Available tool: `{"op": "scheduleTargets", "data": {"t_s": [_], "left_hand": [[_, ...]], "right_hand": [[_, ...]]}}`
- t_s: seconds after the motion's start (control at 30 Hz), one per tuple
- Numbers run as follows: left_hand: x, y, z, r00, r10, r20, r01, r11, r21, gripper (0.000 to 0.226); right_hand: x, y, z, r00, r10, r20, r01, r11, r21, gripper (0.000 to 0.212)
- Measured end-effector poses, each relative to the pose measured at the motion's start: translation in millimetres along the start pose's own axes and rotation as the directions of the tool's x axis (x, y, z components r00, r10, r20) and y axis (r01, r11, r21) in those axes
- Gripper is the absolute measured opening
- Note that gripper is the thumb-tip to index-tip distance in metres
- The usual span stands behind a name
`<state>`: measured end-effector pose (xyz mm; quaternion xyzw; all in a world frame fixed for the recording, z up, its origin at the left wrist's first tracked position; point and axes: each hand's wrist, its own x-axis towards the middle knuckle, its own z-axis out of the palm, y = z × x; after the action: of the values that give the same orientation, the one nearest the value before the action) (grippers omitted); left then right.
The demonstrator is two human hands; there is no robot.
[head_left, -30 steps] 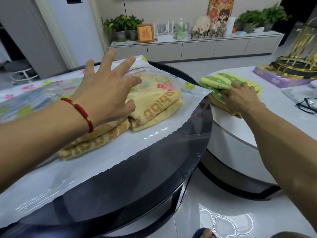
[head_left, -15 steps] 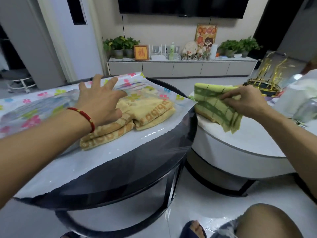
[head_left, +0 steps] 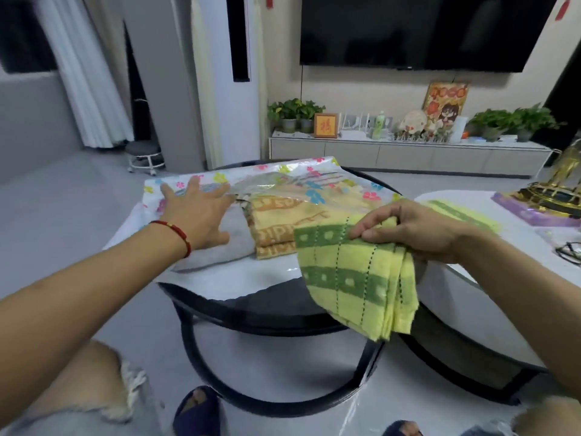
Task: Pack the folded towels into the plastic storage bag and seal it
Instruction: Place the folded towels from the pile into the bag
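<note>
A clear plastic storage bag (head_left: 283, 174) with coloured flower prints lies flat on the round black table (head_left: 267, 313). Folded orange-yellow towels (head_left: 276, 228) lie in its open mouth, partly under the top sheet. My left hand (head_left: 196, 217) lies flat with spread fingers on the bag, left of those towels. My right hand (head_left: 418, 229) pinches a folded green-and-yellow towel (head_left: 355, 278) by its upper edge. That towel hangs in the air over the table's near right rim. Another green-and-yellow towel (head_left: 462, 212) lies on the white table.
A white oval table (head_left: 490, 297) stands to the right with a purple box (head_left: 531, 212), a gold ornament (head_left: 562, 184) and glasses (head_left: 569, 251). A TV cabinet (head_left: 408, 155) with plants runs along the far wall. My knees and slippers are below.
My right hand lifted the green-and-yellow towel off the white table and carried it left, over the black table's edge. My left hand slid left on the bag, off the orange-yellow towels.
</note>
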<state>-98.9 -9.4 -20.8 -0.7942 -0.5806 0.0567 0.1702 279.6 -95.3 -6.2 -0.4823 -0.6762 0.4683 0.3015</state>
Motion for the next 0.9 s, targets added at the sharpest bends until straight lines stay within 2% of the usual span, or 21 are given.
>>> {"op": "scheduleTargets", "data": {"t_s": [0.13, 0.2, 0.23, 0.27, 0.33, 0.4, 0.47, 0.53, 0.63, 0.73, 0.8, 0.9], "left_hand": [[5.9, -27.7, -24.3, 1.000, -0.011, -0.021, 0.012, 0.999, 0.038, 0.104], [9.6, -35.6, -35.2, 1.000, -0.013, -0.018, 0.014, 0.998, 0.062, 0.107], [11.8, -39.2, -40.3, 1.000, -0.015, -0.019, 0.017, 0.998, 0.065, 0.107], [13.9, -42.5, -44.9, 1.000, -0.018, -0.021, 0.019, 0.998, 0.059, 0.108], [17.6, -48.1, -52.8, 0.999, -0.027, -0.025, 0.028, 0.999, 0.038, 0.111], [20.3, -50.8, -56.0, 0.999, -0.032, -0.032, 0.033, 0.999, 0.025, 0.113], [21.5, -48.8, -54.7, 0.999, -0.027, -0.042, 0.028, 0.999, 0.024, 0.115], [20.5, -43.8, -49.4, 0.999, -0.012, -0.043, 0.013, 0.999, 0.041, 0.116], [20.3, -34.9, -41.5, 0.999, 0.006, -0.051, -0.004, 0.999, 0.050, 0.114], [24.1, -23.9, -37.6, 0.995, 0.036, -0.094, -0.032, 0.999, 0.044, 0.108], [29.4, -11.4, -37.9, 0.988, 0.063, -0.141, -0.059, 0.998, 0.032, 0.101], [45.1, 17.1, -40.8, 0.969, 0.118, -0.218, -0.118, 0.993, 0.011, 0.091]], "right_hand": [[73.7, -9.8, 61.2, 0.995, -0.066, 0.070, 0.046, 0.964, 0.261, 0.017], [115.2, -20.1, 91.5, 0.996, -0.088, 0.017, 0.073, 0.910, 0.408, 0.015], [136.2, -25.6, 106.8, 0.994, -0.096, -0.053, 0.109, 0.859, 0.500, 0.018], [156.8, -29.9, 122.3, 0.986, -0.080, -0.148, 0.153, 0.797, 0.584, 0.021], [189.9, -29.7, 151.0, 0.949, 0.043, -0.311, 0.192, 0.705, 0.683, 0.023], [206.5, -13.2, 179.2, 0.939, 0.180, -0.294, 0.094, 0.686, 0.721, 0.027], [207.3, 7.8, 201.2, 0.953, 0.255, -0.163, -0.073, 0.715, 0.695, 0.034], [204.2, 19.9, 211.4, 0.964, 0.254, -0.081, -0.148, 0.763, 0.629, 0.039], [195.5, 18.5, 207.1, 0.978, 0.193, -0.084, -0.123, 0.847, 0.517, 0.042], [172.7, 17.4, 182.7, 0.987, 0.101, -0.124, -0.073, 0.974, 0.215, 0.039], [148.1, 20.4, 157.2, 0.993, 0.038, -0.113, -0.035, 0.999, 0.036, 0.032], [105.0, 31.5, 105.9, 0.998, 0.014, -0.061, -0.022, 0.991, -0.129, 0.026]]}}
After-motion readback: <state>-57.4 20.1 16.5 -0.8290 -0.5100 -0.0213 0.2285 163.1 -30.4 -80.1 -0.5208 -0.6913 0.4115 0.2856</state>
